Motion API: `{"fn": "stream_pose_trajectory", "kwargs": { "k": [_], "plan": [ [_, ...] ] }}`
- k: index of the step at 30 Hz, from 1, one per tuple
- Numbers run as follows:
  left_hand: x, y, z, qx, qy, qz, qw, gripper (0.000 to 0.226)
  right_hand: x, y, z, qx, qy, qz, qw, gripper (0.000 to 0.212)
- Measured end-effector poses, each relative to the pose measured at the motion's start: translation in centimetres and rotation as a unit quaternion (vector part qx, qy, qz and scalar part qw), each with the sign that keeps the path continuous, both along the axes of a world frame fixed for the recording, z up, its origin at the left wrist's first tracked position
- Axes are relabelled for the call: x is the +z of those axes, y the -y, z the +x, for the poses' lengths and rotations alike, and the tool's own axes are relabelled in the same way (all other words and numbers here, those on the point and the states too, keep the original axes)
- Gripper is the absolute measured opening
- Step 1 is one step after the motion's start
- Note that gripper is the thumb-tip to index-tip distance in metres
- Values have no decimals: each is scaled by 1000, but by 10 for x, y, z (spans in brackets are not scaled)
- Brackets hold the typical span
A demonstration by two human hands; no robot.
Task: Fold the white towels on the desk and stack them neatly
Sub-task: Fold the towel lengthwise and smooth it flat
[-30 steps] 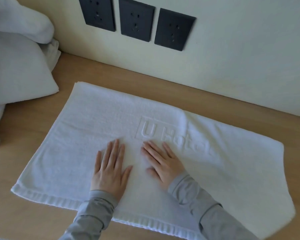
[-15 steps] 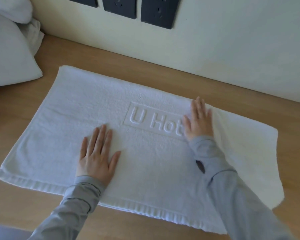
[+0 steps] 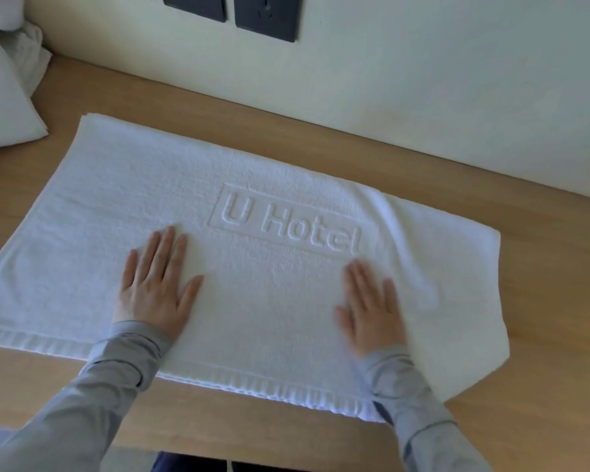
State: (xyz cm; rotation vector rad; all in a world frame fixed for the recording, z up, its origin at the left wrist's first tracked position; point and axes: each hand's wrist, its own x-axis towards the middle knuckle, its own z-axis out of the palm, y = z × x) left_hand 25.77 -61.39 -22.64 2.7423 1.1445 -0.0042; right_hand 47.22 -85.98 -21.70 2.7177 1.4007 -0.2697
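Left hand (image 3: 154, 284) and right hand (image 3: 372, 310) lie flat, fingers straight, pressing the white towel (image 3: 269, 294) spread on the tabletop (image 3: 542, 335); embossed lettering between them

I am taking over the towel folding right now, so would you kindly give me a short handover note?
Left hand: open, flat on the towel, left half.
Right hand: open, flat on its right half.
Towel: spread on the desk, logo up, right end rumpled. More white linen lies far left.
Done: laid out. Left: smooth, fold, stack.
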Motion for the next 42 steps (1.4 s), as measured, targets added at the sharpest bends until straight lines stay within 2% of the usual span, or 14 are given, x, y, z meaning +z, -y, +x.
{"fn": "stream_pose_trajectory", "kwargs": {
  "k": [2, 5, 9, 11, 13, 17, 21, 23, 27, 31, 34, 36, 42],
  "plan": [
    [0, 0, 0, -1, 3, -5, 1000, 70, 3, 33, 28, -84, 4, -13, 996, 68],
    [0, -1, -1, -2, 5, -9, 1000, 70, 2, 44, 40, -134, 3, -31, 991, 71],
    [3, 0, 1, -4, 0, -15, 1000, 75, 4, 18, 16, -208, -31, -12, 978, 61],
    [5, 2, 1, -2, 9, -24, 1000, 77, 7, 0, -12, -174, -55, 30, 983, 59],
    [10, 8, 7, 6, 37, -38, 999, 77, 12, -21, -45, -91, -83, 58, 991, 56],
    [26, 44, 41, -44, 88, -64, 993, 70, 19, -51, -80, 21, -98, 39, 994, 56],
    [35, 89, 92, -110, 110, -92, 984, 58, 20, -51, -49, -1, -70, 3, 998, 53],
    [37, 107, 111, -120, 120, -96, 981, 55, 15, -44, -20, -22, -88, -7, 996, 54],
    [31, 132, 136, -127, 104, -98, 982, 57, 12, -31, 32, -13, -62, -18, 998, 57],
    [19, 141, 151, -96, 71, -82, 989, 55, 12, -33, 55, 74, -92, 21, 993, 54],
    [7, 142, 152, -93, 37, -58, 993, 60, 6, -26, 81, 149, -53, 18, 987, 56],
    [0, 143, 152, -85, 35, -47, 995, 62, 3, -10, 113, 142, -30, 3, 989, 59],
    [-3, 146, 155, -64, 26, -24, 997, 64, -3, 49, 223, 5, -22, -12, 1000, 63]
  ]
}}
